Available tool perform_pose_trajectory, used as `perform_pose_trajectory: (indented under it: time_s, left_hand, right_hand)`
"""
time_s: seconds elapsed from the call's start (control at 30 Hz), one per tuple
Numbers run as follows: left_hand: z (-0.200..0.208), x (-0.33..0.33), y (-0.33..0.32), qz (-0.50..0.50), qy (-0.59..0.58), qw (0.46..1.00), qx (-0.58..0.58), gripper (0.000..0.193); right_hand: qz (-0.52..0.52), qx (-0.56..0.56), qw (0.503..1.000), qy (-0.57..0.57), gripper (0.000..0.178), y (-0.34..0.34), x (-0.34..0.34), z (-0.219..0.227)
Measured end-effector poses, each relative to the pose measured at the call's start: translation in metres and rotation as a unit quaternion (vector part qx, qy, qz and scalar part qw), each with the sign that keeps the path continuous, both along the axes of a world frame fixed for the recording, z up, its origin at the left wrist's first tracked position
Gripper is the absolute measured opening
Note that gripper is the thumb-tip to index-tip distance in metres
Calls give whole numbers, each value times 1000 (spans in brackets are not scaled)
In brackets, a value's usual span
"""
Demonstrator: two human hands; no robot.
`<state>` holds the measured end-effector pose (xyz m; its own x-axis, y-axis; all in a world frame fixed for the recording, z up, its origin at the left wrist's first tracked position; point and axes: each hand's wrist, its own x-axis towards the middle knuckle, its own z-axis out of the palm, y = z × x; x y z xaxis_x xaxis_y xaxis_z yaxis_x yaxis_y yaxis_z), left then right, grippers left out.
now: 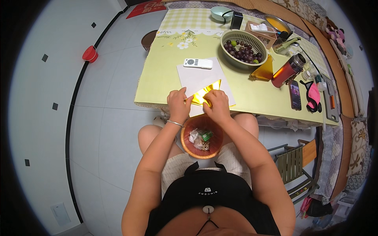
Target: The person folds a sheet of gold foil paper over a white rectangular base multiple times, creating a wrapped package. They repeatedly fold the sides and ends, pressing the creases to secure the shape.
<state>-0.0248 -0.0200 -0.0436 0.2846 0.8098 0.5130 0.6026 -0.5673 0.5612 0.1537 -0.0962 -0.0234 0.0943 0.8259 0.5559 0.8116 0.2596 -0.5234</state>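
Note:
A shiny gold foil sheet [209,87], folded into a pointed shape, lies on white paper [193,77] at the table's front edge. My left hand [179,105] has its fingers curled, with the thumb and fingertips at the foil's left corner. Bent over the foil's right part, my right hand [217,104] pinches and presses it down; its fingertips partly hide the fold. A white remote control [198,63] rests on the far part of the paper.
Below my hands, between my knees, stands a brown waste bin [189,147] with rubbish. A colander [226,55] of grapes, a gold folded piece [263,70], a red thermos [284,72], a phone [295,95] and a pink-and-black eye mask [313,96] occupy the table's right side.

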Motion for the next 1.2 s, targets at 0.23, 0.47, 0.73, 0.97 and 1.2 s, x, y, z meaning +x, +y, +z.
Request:
perform_pose_trajectory:
  time_s: [0.23, 0.47, 0.73, 0.97, 1.2]
  left_hand:
    - [-1, 3, 2, 6, 12, 1000, 6, 40]
    - [-2, 5, 2, 10, 3, 1000, 15, 38]
    - [1, 4, 3, 3, 25, 1000, -1, 39]
    - [17, -1, -36, -131, 151, 970, 135, 44]
    - [9, -4, -63, -70, 295, 951, 65, 60]
  right_hand:
    - [18, -26, 997, -71, 44, -2, -1, -1]
    - [1, -13, 997, -71, 42, -2, -3, 2]
    - [2, -39, 994, -103, 45, 0, -4, 2]
    - [-3, -50, 991, -125, 48, 0, -4, 0]
    - [-1, -48, 990, -133, 48, -2, -3, -3]
